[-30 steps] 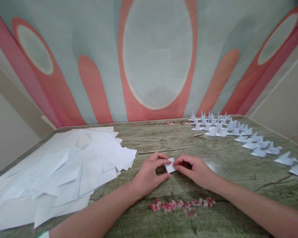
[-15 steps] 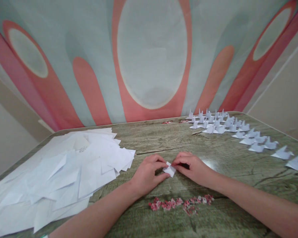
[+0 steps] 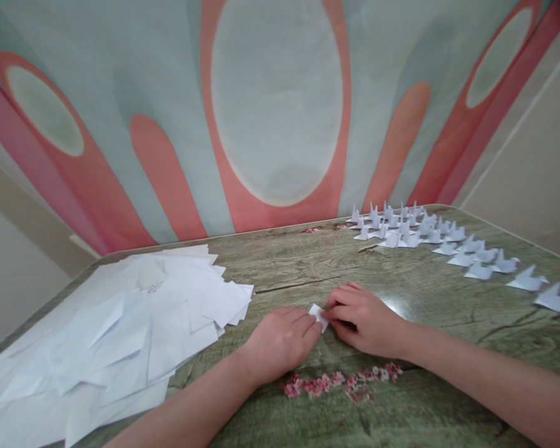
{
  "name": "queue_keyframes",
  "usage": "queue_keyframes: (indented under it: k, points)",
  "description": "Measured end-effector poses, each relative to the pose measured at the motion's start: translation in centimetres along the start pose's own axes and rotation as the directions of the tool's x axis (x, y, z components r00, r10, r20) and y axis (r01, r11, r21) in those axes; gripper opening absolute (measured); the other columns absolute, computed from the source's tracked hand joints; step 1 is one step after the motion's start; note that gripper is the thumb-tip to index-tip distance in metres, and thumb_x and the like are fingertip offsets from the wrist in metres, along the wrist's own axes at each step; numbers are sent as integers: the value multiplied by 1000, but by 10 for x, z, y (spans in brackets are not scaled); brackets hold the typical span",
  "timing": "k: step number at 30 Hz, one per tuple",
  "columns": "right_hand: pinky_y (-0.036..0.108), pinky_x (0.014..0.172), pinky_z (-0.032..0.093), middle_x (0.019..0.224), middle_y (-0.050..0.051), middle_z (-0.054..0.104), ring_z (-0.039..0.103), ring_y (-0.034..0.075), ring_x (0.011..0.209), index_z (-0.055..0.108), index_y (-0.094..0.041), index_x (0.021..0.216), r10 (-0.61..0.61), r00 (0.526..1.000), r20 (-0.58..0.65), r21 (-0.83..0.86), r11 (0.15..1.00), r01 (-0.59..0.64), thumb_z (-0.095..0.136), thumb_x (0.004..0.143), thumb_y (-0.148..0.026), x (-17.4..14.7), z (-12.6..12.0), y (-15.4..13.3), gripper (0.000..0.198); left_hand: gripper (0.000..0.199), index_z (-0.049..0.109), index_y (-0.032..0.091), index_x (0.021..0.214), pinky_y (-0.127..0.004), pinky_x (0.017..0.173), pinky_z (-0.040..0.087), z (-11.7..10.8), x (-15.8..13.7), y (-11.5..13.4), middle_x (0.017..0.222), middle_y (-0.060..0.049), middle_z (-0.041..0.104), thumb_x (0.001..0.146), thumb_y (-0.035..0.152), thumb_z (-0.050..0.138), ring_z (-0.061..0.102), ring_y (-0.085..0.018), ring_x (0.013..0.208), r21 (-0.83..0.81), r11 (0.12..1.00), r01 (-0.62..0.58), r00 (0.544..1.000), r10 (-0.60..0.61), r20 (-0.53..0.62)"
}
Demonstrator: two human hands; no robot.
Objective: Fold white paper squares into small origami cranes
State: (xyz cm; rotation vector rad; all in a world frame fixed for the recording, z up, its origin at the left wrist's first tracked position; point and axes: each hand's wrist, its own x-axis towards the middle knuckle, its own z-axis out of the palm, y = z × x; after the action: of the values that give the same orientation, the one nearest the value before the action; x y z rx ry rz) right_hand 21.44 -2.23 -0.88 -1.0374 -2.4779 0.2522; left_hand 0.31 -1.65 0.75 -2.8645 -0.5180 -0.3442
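A small folded piece of white paper [image 3: 316, 311] lies between my two hands, low over the wood-patterned table [image 3: 280, 267]. From the left, my left hand [image 3: 284, 341] closes on its near edge, the fingers pressed together and partly covering it. My right hand [image 3: 361, 316] pinches the paper's right corner between thumb and forefinger, the other fingers curled. Much of the paper's lower half is hidden behind the fingertips.
To the left spreads a large heap of loose white paper sheets [image 3: 168, 311]. Several folded paper cranes [image 3: 432, 235] stand in rows at the back right, reaching down the right side. Pink flowers [image 3: 324, 384] are printed near the front. A patterned backdrop [image 3: 275, 106] rises behind the table.
My left hand has gone from a spread finger-and-thumb hold to closed fingers lower over the paper. My right hand keeps its pinch. The view has shifted slightly.
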Motion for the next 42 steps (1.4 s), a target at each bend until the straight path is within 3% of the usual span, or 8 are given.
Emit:
queue_keyframes:
  k: [6, 14, 24, 33, 42]
  points:
    - [34, 75, 31, 82, 3, 59, 51, 17, 79, 67, -22, 89, 5, 1000, 23, -10, 1000, -5, 55, 78, -19, 1, -7, -3, 16, 22, 55, 12, 102, -31, 73, 50, 2, 0, 2, 86, -7, 65, 89, 14, 37, 60, -18, 85, -20, 999, 25, 1000, -25, -3]
    - [34, 74, 31, 80, 4, 59, 51, 17, 77, 67, -21, 88, -13, 1000, -3, -4, 1000, 13, 53, 82, -24, 2, -2, 0, 15, 19, 59, 17, 81, -29, 60, 47, 5, 5, 9, 70, -3, 59, 87, 20, 41, 57, -17, 68, -55, 976, 213, 977, -214, -20]
    - [33, 77, 33, 82, 3, 60, 54, 16, 80, 65, -20, 83, -21, 998, -60, 49, 999, 24, 55, 82, -22, 1, 3, 3, 10, 19, 63, 17, 82, -27, 73, 46, 9, 2, 2, 79, -4, 64, 85, 19, 45, 58, -15, 77, -322, 888, 328, 938, -346, 0]
    - [31, 74, 38, 82, 2, 58, 53, 16, 81, 64, -19, 80, 103, 994, -36, 232, 968, -92, 58, 80, -20, 2, 6, 7, 5, 17, 65, 20, 87, -27, 73, 46, 7, 5, 2, 82, -2, 66, 85, 25, 49, 58, -15, 77, -468, 793, 389, 899, -439, 5]
    - [32, 77, 39, 83, 2, 57, 52, 16, 82, 62, -18, 77, 154, 988, 11, 298, 943, -150, 57, 81, -18, 5, 5, 6, 6, 14, 63, 18, 76, -28, 71, 45, 8, 8, 2, 75, -3, 63, 81, 19, 51, 57, -16, 74, -487, 749, 450, 859, -513, 6]
